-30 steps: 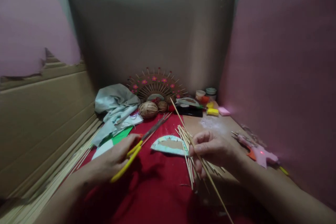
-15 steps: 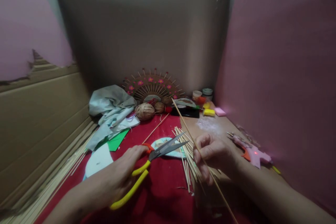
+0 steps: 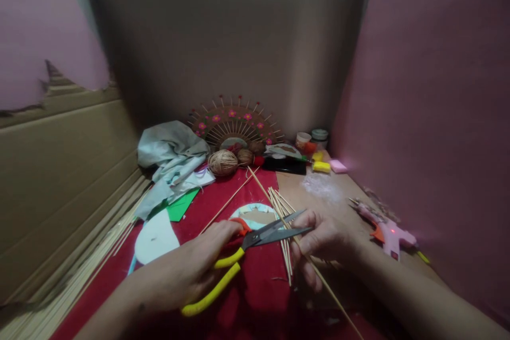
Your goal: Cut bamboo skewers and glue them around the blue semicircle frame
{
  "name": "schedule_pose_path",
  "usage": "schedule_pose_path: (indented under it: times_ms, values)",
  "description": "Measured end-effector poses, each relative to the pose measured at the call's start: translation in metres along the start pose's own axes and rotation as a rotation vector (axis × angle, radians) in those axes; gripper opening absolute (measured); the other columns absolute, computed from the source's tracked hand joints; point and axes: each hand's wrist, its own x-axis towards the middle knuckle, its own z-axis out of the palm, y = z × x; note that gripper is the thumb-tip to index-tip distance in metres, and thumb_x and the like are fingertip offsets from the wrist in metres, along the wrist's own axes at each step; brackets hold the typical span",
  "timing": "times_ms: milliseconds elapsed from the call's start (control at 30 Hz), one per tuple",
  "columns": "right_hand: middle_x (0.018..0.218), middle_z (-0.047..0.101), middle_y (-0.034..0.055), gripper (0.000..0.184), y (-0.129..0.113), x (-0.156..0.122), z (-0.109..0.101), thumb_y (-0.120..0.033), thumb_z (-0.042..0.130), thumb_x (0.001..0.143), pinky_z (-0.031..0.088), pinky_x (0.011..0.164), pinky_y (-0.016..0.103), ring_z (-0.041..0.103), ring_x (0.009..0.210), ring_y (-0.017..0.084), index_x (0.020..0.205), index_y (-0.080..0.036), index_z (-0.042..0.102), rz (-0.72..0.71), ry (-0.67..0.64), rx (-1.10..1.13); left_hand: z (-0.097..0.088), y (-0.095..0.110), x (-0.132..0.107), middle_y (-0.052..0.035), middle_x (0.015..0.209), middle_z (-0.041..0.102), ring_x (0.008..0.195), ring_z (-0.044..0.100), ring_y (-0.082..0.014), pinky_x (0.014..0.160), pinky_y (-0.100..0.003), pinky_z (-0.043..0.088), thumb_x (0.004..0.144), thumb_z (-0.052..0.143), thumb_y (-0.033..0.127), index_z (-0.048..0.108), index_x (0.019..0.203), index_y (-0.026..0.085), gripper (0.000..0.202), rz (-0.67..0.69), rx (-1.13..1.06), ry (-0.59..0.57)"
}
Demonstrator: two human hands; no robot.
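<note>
Closing in: the scissors (image 3: 255,247) point right, open blades straddling one thin stick (image 3: 319,281) at the right hand.
Left hand: the left hand (image 3: 199,265) is clenched round the yellow handles, gripping the scissors low over the red cloth (image 3: 255,297).
Right hand: the right hand (image 3: 324,239) is curled shut on the stick, fingers pinching it just right of the blade tips.
Stick: its long axis runs on a diagonal, far end up and to the left, near end down toward the lower right.
Key relation: the blades cross the stick almost square, the cut point sitting just left of the right hand's fingertips; blades and fingers look close to touching.
Bundle: more sticks (image 3: 281,207) lie fanned on the table under both hands.
Around: a pale blue half-round cutout (image 3: 255,215) behind the scissors, a twine ball (image 3: 222,162) farther back, a pink glue gun (image 3: 384,231) off to the right.
</note>
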Motion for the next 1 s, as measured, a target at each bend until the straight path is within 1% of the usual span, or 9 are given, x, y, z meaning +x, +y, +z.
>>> schedule_pose_path:
  times_ms: [133, 300, 367, 500, 633, 700, 767, 867, 1000]
  values:
    - [0.055, 0.07, 0.01, 0.017, 0.0, 0.0, 0.0, -0.023, 0.066, 0.072, 0.051, 0.038, 0.019, 0.064, 0.041, 0.015, 0.074, -0.006, 0.069, 0.035, -0.013, -0.003, 0.003, -0.001, 0.001, -0.0057, 0.116, 0.057, 0.096, 0.057, -0.0186, 0.082, -0.028, 0.047, 0.091, 0.04, 0.036, 0.044, 0.12, 0.025, 0.03, 0.006, -0.001, -0.007]
    - [0.05, 0.068, 0.0086, 0.017, 0.001, 0.002, -0.003, -0.023, 0.066, 0.071, 0.053, 0.041, 0.022, 0.062, 0.038, 0.015, 0.074, -0.007, 0.07, 0.02, -0.046, -0.02, 0.002, 0.003, 0.002, -0.0055, 0.114, 0.058, 0.097, 0.057, -0.018, 0.084, -0.028, 0.045, 0.093, 0.039, 0.036, 0.044, 0.12, 0.025, 0.03, 0.018, 0.02, -0.013]
    - [0.051, 0.068, 0.009, 0.017, 0.001, 0.003, -0.004, -0.023, 0.065, 0.071, 0.054, 0.04, 0.023, 0.062, 0.037, 0.016, 0.071, -0.007, 0.069, 0.014, -0.045, -0.034, 0.002, 0.006, 0.002, -0.0054, 0.111, 0.06, 0.093, 0.057, -0.0185, 0.08, -0.028, 0.045, 0.093, 0.038, 0.038, 0.047, 0.118, 0.025, 0.03, -0.002, 0.043, -0.009]
    - [0.05, 0.068, 0.0091, 0.017, -0.001, 0.004, -0.005, -0.023, 0.067, 0.069, 0.052, 0.036, 0.022, 0.061, 0.036, 0.015, 0.068, -0.007, 0.069, 0.018, -0.013, -0.033, 0.003, 0.011, 0.001, -0.0045, 0.098, 0.063, 0.08, 0.058, -0.0181, 0.069, -0.027, 0.043, 0.092, 0.037, 0.042, 0.05, 0.111, 0.025, 0.029, -0.037, 0.089, -0.043]
    - [0.046, 0.066, 0.0089, 0.02, -0.002, 0.006, -0.003, -0.027, 0.068, 0.069, 0.051, 0.037, 0.021, 0.059, 0.034, 0.015, 0.067, -0.006, 0.07, 0.026, -0.013, -0.032, 0.005, 0.011, 0.001, -0.0039, 0.087, 0.061, 0.07, 0.054, -0.0168, 0.061, -0.025, 0.039, 0.092, 0.036, 0.045, 0.051, 0.1, 0.023, 0.028, -0.073, 0.166, -0.048]
    - [0.046, 0.066, 0.0091, 0.019, -0.001, 0.007, -0.004, -0.024, 0.065, 0.07, 0.05, 0.036, 0.02, 0.059, 0.033, 0.014, 0.067, -0.006, 0.07, 0.008, -0.028, -0.029, 0.005, 0.011, 0.003, -0.0039, 0.084, 0.06, 0.067, 0.053, -0.0165, 0.059, -0.025, 0.037, 0.092, 0.035, 0.045, 0.051, 0.097, 0.022, 0.029, -0.089, 0.217, -0.04]
    - [0.047, 0.067, 0.0094, 0.017, 0.0, 0.007, -0.006, -0.021, 0.063, 0.071, 0.048, 0.034, 0.02, 0.058, 0.033, 0.014, 0.068, -0.006, 0.07, -0.015, -0.032, -0.021, 0.005, 0.01, 0.006, -0.0037, 0.081, 0.06, 0.065, 0.053, -0.0163, 0.057, -0.025, 0.035, 0.093, 0.033, 0.042, 0.052, 0.095, 0.022, 0.027, -0.09, 0.257, -0.034]
    - [0.049, 0.068, 0.0101, 0.016, 0.001, 0.006, -0.01, -0.02, 0.062, 0.071, 0.046, 0.032, 0.019, 0.059, 0.033, 0.015, 0.071, -0.006, 0.07, -0.018, -0.009, -0.011, 0.005, 0.008, 0.011, -0.0035, 0.076, 0.06, 0.061, 0.052, -0.0164, 0.055, -0.026, 0.032, 0.091, 0.034, 0.032, 0.053, 0.097, 0.021, 0.023, -0.061, 0.313, -0.042]
    - [0.051, 0.069, 0.0095, 0.016, -0.004, 0.004, -0.013, -0.021, 0.065, 0.071, 0.047, 0.033, 0.019, 0.061, 0.035, 0.015, 0.073, -0.006, 0.07, 0.007, 0.063, -0.044, 0.005, 0.002, 0.019, -0.0023, 0.074, 0.059, 0.058, 0.05, -0.0152, 0.053, -0.025, 0.03, 0.082, 0.043, 0.021, 0.053, 0.101, 0.021, 0.021, -0.025, 0.341, -0.032]
